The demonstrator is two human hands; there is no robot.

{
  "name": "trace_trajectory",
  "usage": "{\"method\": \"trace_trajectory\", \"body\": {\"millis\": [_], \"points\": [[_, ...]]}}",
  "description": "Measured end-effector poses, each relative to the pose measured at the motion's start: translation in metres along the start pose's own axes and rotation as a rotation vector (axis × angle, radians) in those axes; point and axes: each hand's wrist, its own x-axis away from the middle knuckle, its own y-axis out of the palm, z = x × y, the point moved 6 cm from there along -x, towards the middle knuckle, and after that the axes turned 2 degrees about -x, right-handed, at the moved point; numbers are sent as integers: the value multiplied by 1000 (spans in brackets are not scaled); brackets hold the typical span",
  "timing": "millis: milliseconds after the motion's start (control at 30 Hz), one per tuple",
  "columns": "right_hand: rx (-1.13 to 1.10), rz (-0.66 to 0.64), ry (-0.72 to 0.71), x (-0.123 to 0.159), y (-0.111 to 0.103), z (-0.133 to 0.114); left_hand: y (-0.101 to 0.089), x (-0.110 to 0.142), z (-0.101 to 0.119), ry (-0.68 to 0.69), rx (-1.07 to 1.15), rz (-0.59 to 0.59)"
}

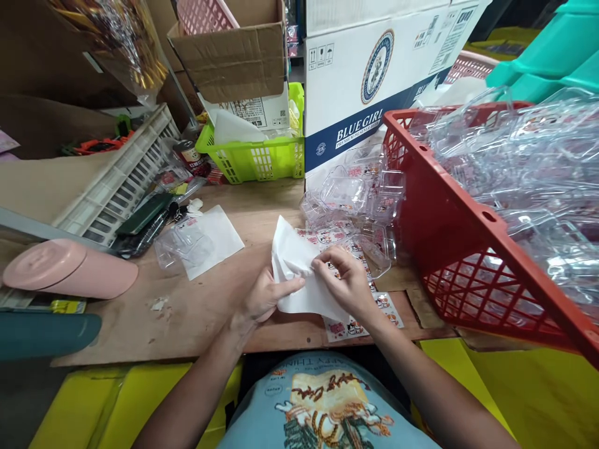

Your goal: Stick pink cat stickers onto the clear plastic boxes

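Note:
A white paper sheet [299, 262], bent and creased, is held up between my two hands over the front of the table. My left hand [267, 293] grips its left lower edge, thumb on top and fingers behind. My right hand [345, 280] has thumb and fingertips pinched together on the sheet's upper right part. Under and beside my right hand lie sticker sheets [388, 305] printed with small cartoon animals. Just beyond them is a heap of clear plastic boxes [344, 190]. Whether a sticker is between my right fingertips is too small to tell.
A red basket [458, 243] full of clear plastic boxes stands at the right. Behind are a white carton [346, 81] and a lime green basket [257, 159]. At the left lie a white sheet with a clear box [187, 246] and a pink bottle [75, 271].

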Motion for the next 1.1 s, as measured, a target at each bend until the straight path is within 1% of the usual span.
{"method": "trace_trajectory", "body": {"millis": [67, 100, 133, 167, 200, 233, 267, 300, 333, 367, 400, 433, 467, 500, 533, 567, 600, 633, 667, 733, 767, 800, 867, 900, 933, 967, 1000, 1033, 1100], "points": [[-170, 67, 148, -2, -8, 17, -7, -4, -4, -12, -29, 20], [-238, 114, 187, -3, -14, 23, -12, -8, -6, -20, -78, 31], [-294, 174, 208, -5, -21, 29, -18, -12, -8, -25, -162, 53], [-343, 246, 219, -6, -29, 32, -25, -15, -9, -7, -284, 103], [-369, 321, 211, -7, -36, 34, -31, -18, -5, 50, -431, 185], [-364, 385, 183, -7, -43, 33, -35, -17, 3, 154, -587, 298], [-337, 432, 148, -8, -49, 30, -36, -13, 15, 298, -727, 426], [-290, 465, 106, -9, -52, 25, -32, -5, 27, 455, -828, 537], [-224, 484, 57, -9, -53, 18, -23, 3, 37, 589, -881, 594], [-141, 490, 0, -10, -52, 11, -11, 9, 44, 670, -886, 574], [-46, 479, -68, -9, -48, 3, 1, 11, 47, 680, -849, 486], [53, 443, -149, -9, -41, -5, 13, 10, 47, 636, -770, 364], [149, 382, -233, -7, -33, -12, 22, 8, 44, 563, -652, 249], [236, 294, -307, -5, -22, -18, 29, 4, 41, 483, -509, 165], [302, 188, -364, -3, -12, -21, 32, -1, 37, 415, -359, 127], [338, 85, -394, 0, -4, -22, 31, -5, 33, 370, -217, 130], [339, 3, -394, 3, 1, -20, 27, -10, 29, 340, -93, 154], [311, -34, -365, 5, 2, -18, 22, -14, 25, 319, 11, 175], [262, -20, -314, 5, -2, -14, 18, -17, 21, 296, 95, 179], [126, 93, -164, 2, -17, -5, 15, -19, 16, 256, 221, 146], [50, 138, -72, -1, -23, 1, 16, -18, 15, 247, 261, 117], [-31, 143, 20, -3, -26, 7, 19, -16, 17, 247, 283, 85], [-190, 73, 160, -8, -23, 15, 25, -9, 23, 266, 269, 38], [-237, 42, 189, -9, -22, 14, 27, -4, 27, 285, 219, 25], [-246, 43, 187, -9, -23, 12, 27, 1, 31, 310, 123, 23], [-217, 86, 153, -9, -27, 8, 24, 6, 34, 351, -22, 42], [-164, 157, 101, -8, -35, 2, 17, 11, 37, 404, -209, 96], [-105, 233, 47, -7, -43, -4, 9, 17, 38, 454, -419, 181], [-27, 333, -36, -5, -54, -15, -7, 27, 31, 496, -782, 366]]}}
